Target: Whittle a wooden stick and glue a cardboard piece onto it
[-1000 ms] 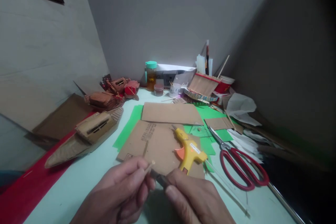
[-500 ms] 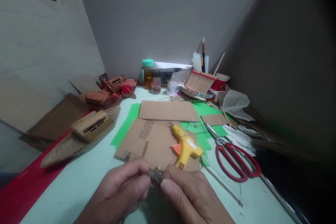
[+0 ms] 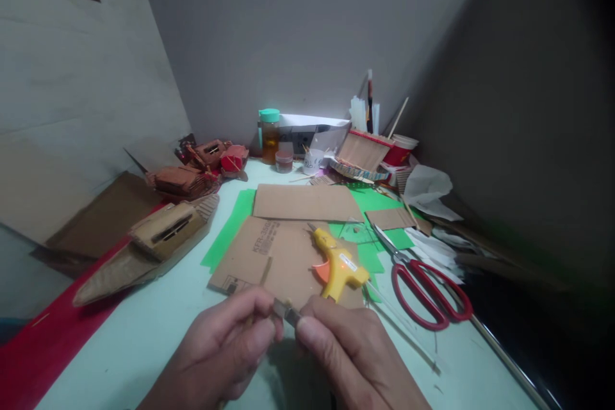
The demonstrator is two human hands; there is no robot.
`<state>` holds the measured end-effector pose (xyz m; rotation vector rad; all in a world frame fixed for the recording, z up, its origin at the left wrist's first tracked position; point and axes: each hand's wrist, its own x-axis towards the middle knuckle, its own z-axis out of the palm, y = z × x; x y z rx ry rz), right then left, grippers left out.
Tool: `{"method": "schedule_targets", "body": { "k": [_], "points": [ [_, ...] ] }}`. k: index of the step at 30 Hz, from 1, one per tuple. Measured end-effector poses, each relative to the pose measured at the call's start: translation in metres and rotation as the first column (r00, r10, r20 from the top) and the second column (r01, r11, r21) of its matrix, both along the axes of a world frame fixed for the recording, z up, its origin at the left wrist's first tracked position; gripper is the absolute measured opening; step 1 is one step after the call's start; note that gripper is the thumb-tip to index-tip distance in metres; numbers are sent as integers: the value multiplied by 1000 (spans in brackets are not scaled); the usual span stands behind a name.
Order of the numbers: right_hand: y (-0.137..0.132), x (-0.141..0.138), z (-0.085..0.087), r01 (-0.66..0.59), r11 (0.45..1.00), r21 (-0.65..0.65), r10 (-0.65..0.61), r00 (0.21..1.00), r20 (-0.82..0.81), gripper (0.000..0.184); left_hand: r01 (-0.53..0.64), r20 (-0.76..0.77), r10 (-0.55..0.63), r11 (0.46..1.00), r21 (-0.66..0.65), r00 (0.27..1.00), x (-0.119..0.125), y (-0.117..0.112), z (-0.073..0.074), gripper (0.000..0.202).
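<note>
My right hand [image 3: 343, 343] is closed around a small knife [image 3: 289, 315], whose short grey metal blade points left to my left fingers. My left hand [image 3: 235, 339] is closed on a thin brown stick [image 3: 266, 270], which pokes out above the index finger; most of it is hidden by the hand. Blade and left fingertips are close together over the near part of the table. Just beyond my hands lies a yellow glue gun [image 3: 339, 266] on a printed sheet of cardboard [image 3: 283, 262].
Red-handled scissors [image 3: 423, 288] lie at the right, with a glue stick [image 3: 408, 330] behind the glue gun. A cardboard model boat [image 3: 154, 246] stands at the left, near reddish boats [image 3: 182, 179]. A lidded jar [image 3: 270, 138] and another model boat [image 3: 365, 154] are at the back.
The knife blade has turned slightly and shows more clearly between my hands. Both hands keep their hold, and the view has shifted a little.
</note>
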<state>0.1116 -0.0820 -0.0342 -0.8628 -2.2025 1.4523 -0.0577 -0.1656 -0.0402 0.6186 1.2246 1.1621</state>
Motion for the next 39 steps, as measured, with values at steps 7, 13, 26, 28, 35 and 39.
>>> {"method": "schedule_targets", "body": {
  "k": [7, 13, 26, 28, 35, 39],
  "points": [
    [5, 3, -3, 112, 993, 22, -111, 993, -33, 45, -38, 91, 42, 998, -41, 995, 2, 3, 2, 42],
    [25, 12, 9, 365, 917, -159, -391, 904, -177, 45, -67, 174, 64, 998, 10, 983, 2, 3, 8, 44],
    [1, 7, 12, -46, 993, 113, 46, 999, -4, 42, 11, 84, -13, 1000, 27, 996, 6, 2, 9, 45],
    [1, 6, 10, -29, 995, 101, 26, 999, 25, 42, 7, 71, -8, 1000, 11, 997, 6, 3, 8, 48],
    [19, 9, -4, 139, 986, -92, -142, 990, -26, 47, -26, 88, 28, 999, -21, 996, 4, -1, 3, 50],
    [25, 13, 3, 257, 954, -154, -279, 949, -148, 45, -57, 153, 67, 996, -67, 986, 1, -5, 1, 49]
  ]
}}
